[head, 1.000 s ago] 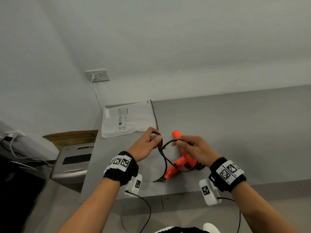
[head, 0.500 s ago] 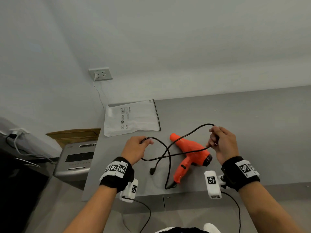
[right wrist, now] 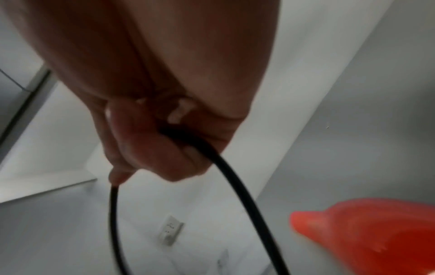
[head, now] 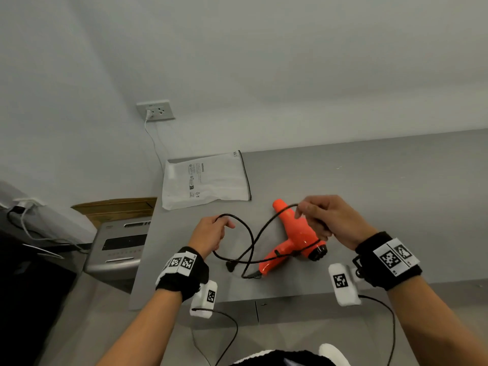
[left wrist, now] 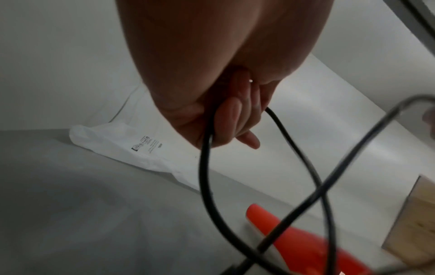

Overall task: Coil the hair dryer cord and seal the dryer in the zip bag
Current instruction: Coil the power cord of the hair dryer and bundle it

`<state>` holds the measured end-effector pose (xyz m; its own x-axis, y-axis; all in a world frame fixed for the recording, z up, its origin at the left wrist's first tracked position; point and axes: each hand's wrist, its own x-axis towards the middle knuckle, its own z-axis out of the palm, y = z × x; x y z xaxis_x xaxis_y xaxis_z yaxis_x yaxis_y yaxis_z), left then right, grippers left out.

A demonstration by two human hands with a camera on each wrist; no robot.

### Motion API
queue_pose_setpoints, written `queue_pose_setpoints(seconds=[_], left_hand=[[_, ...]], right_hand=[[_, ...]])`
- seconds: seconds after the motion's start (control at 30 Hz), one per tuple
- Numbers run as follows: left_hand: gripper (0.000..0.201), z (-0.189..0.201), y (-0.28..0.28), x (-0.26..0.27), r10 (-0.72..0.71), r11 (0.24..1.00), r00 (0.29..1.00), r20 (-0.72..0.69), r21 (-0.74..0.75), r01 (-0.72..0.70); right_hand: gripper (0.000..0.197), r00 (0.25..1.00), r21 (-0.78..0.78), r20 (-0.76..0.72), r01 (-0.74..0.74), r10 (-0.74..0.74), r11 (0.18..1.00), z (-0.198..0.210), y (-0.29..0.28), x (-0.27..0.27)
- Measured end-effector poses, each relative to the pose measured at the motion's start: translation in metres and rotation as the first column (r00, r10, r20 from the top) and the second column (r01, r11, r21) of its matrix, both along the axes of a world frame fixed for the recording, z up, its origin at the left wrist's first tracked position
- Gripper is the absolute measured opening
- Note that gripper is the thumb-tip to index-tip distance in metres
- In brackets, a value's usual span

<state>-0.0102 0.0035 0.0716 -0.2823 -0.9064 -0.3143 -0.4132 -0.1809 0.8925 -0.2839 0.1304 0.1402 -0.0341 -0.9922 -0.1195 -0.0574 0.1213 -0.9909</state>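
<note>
My left hand (head: 211, 235) is nearest me, just inside the table's (head: 396, 207) near edge, its fingers (left wrist: 233, 113) curled round a loop of the black cord (head: 249, 235). My right hand (head: 332, 220) is raised over the dryer (head: 295, 233), its fingers (right wrist: 150, 147) closed on another stretch of the cord. Between the two hands the cord hangs in slack, crossing loops, uncoiled, and the plug (head: 230, 266) lies on the table below them, near the front edge.

The orange dryer lies on its side on the table, handle pointing toward me and toward the near edge, nozzle pointing away to the far left. Part of the cord drapes across its body.

Beyond it, the white zip bag (head: 206, 180) lies flat at the table's far left corner, its left side at the edge and its dark zip strip facing right. It is apart from the dryer, with bare table between them. To the right the table runs on open and grey up to the wall (head: 264, 62).

Off the left edge, lower down, sit a grey machine (head: 118, 247) and a cardboard box (head: 116, 208).
</note>
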Motion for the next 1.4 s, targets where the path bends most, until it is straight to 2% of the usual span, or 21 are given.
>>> queue_pose_setpoints(seconds=[0.07,0.17,0.23,0.33,0.47,0.6,0.67,0.73,0.8,0.83,0.87,0.9,0.93,0.97,1.03,1.1,1.13,1.23,1.33,1.4], left_hand=[[0.031,-0.011,0.002,0.002,-0.027,0.998,0.99,0.139,-0.054,0.035],[0.039,-0.028,0.008,0.006,-0.064,0.995,0.965,0.256,-0.057,0.081],[0.045,-0.036,0.012,0.008,-0.05,0.996,0.961,0.272,-0.052,0.067],[0.045,-0.046,0.01,0.013,0.017,1.0,0.968,0.25,-0.012,-0.015],[0.039,-0.052,0.007,0.024,0.115,0.989,0.983,0.143,0.077,-0.127],[0.039,-0.034,0.009,0.021,0.159,0.983,0.987,-0.014,0.092,-0.158],[0.039,-0.02,0.011,0.016,0.156,0.987,0.983,-0.099,0.061,-0.15],[0.037,-0.005,0.013,0.012,0.106,0.993,0.987,-0.119,-0.042,-0.112],[0.034,0.006,0.014,0.008,0.05,0.981,0.998,-0.034,-0.185,-0.055],[0.033,0.01,0.014,0.007,0.035,0.965,0.999,0.027,-0.259,-0.027],[0.031,0.013,0.012,0.005,0.034,0.943,0.995,0.089,-0.333,-0.002],[0.027,0.016,0.011,0.004,0.043,0.92,0.99,0.136,-0.392,0.013],[0.023,0.019,0.009,0.003,0.06,0.903,0.984,0.169,-0.43,0.019],[0.02,0.021,0.007,0.002,0.079,0.889,0.977,0.2,-0.457,0.022],[0.025,0.024,0.005,0.0,0.108,0.864,0.963,0.248,-0.502,0.032],[0.025,0.03,0.005,-0.005,0.11,0.846,0.956,0.272,-0.531,0.054],[0.024,0.036,0.006,-0.009,0.1,0.838,0.953,0.285,-0.541,0.074],[0.019,0.056,0.011,-0.021,0.042,0.851,0.967,0.251,-0.516,0.097],[0.012,0.067,0.017,-0.03,-0.027,0.896,0.996,0.089,-0.439,0.063],[0.023,0.067,0.022,-0.033,-0.075,0.892,0.997,0.003,-0.447,0.069]], right_hand=[[0.028,0.979,-0.113,0.188,0.096,-0.073,0.989,0.016,-0.007,0.01],[0.025,0.883,-0.209,0.44,0.279,-0.165,0.937,0.036,-0.02,0.012],[0.026,0.82,-0.218,0.533,0.37,-0.208,0.903,0.045,-0.03,0.005],[0.027,0.748,-0.208,0.63,0.419,-0.206,0.884,0.05,-0.042,-0.008],[0.03,0.708,-0.198,0.678,0.434,-0.197,0.879,0.046,-0.059,-0.025],[0.024,0.701,-0.042,0.634,0.453,-0.326,0.891,0.027,-0.084,-0.034],[0.021,0.736,0.025,0.556,0.45,-0.387,0.892,0.013,-0.094,-0.036],[0.014,0.796,0.078,0.406,0.46,-0.449,0.885,0.001,-0.101,-0.037],[0.009,0.864,0.091,0.135,0.477,-0.485,0.874,-0.012,-0.105,-0.037],[0.015,0.876,0.082,-0.087,0.481,-0.474,0.873,-0.018,-0.105,-0.035],[0.031,0.828,0.053,-0.333,0.494,-0.451,0.868,-0.025,-0.104,-0.03],[0.047,0.745,-0.01,-0.516,0.489,-0.423,0.872,-0.03,-0.1,-0.022],[0.057,0.687,-0.082,-0.603,0.452,-0.405,0.888,-0.033,-0.094,-0.01],[0.061,0.695,-0.124,-0.616,0.38,-0.371,0.917,-0.034,-0.085,0.006],[0.063,0.799,-0.116,-0.574,0.138,-0.18,0.984,-0.034,-0.07,0.041],[0.061,0.826,-0.089,-0.562,-0.105,0.037,0.991,-0.034,-0.06,0.073],[0.061,0.832,-0.11,-0.55,-0.161,0.075,0.981,-0.035,-0.058,0.085],[0.061,0.912,-0.094,-0.403,-0.124,0.076,0.988,-0.032,-0.059,0.107],[0.059,0.977,-0.023,-0.203,-0.073,0.067,0.997,-0.028,-0.058,0.112],[0.055,0.985,-0.043,-0.159,-0.068,0.061,0.997,-0.024,-0.058,0.113]])
